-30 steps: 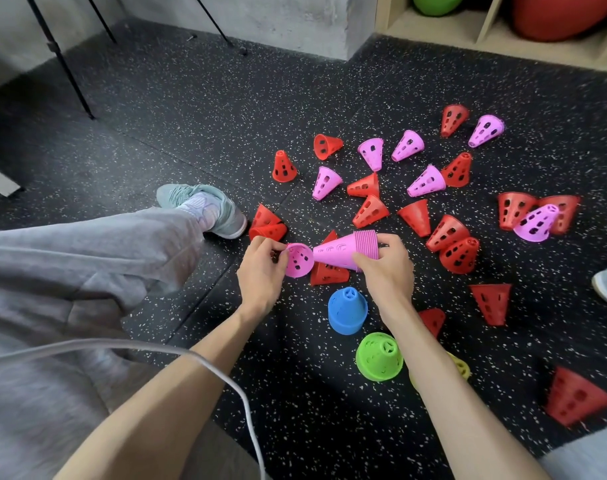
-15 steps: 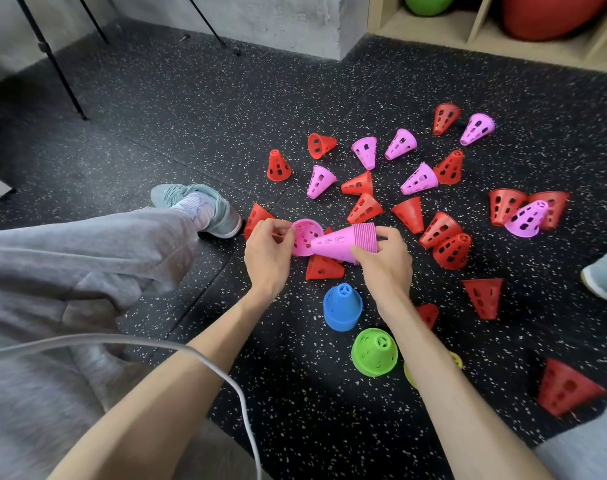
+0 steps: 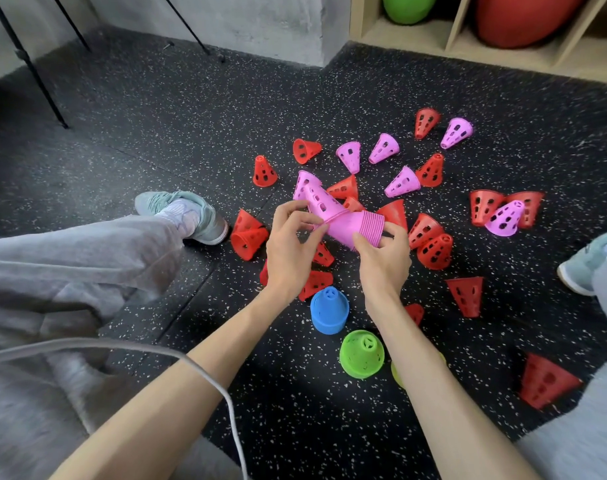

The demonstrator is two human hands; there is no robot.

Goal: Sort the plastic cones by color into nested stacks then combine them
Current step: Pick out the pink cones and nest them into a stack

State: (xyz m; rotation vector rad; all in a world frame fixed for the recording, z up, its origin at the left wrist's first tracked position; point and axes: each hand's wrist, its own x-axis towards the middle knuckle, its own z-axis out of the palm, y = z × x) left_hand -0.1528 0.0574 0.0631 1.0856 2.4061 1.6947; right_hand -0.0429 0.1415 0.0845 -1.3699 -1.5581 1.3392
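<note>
My right hand (image 3: 381, 261) grips the wide ribbed end of a nested pink stack (image 3: 362, 230), held sideways above the floor. My left hand (image 3: 291, 244) pinches the rim of a single pink cone (image 3: 321, 200) that sits tilted over the stack's narrow end, tip pointing up and left. Loose pink cones (image 3: 402, 181) and many red cones (image 3: 433, 251) lie scattered on the black speckled floor beyond my hands. Near me stand a blue stack (image 3: 329, 310), a green stack (image 3: 362, 353) and a yellow-green one (image 3: 397, 374), mostly hidden by my right forearm.
My grey-trousered left leg and its shoe (image 3: 191, 213) lie at the left, another shoe (image 3: 586, 261) at the right edge. A grey cable (image 3: 225, 393) crosses my left forearm. Black stand legs (image 3: 35, 74), a concrete pillar and a wooden shelf (image 3: 457, 32) with balls are at the back.
My left hand has brought the single pink cone from beside the stack's tip onto it. Both hands and the stack have moved slightly away from me.
</note>
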